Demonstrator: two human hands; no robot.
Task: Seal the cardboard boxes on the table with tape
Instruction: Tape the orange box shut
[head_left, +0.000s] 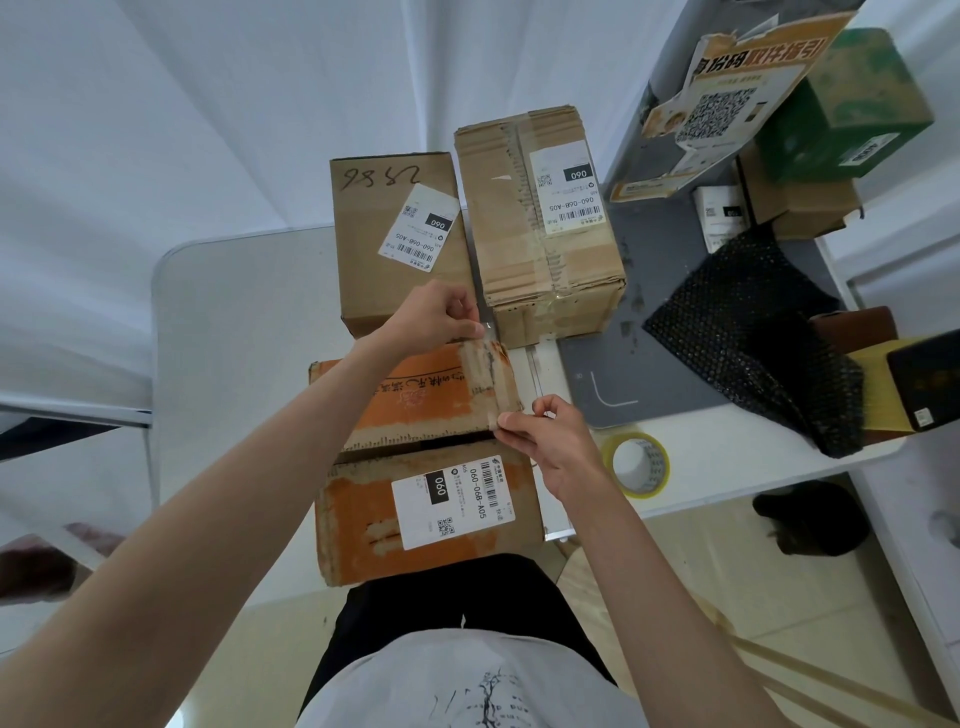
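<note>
item: orange cardboard box (415, 410) at the table's (234, 322) near edge, taping in hand; your left hand (434, 319) and right hand (545, 441) each pinch an end of a clear tape strip (501, 374) across its right end; next, likely press it flat, tape roll (640, 464) just beside.

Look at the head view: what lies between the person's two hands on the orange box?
A strip of clear tape runs along the orange box edge, from the left hand to the right hand, both pinching it.
</note>
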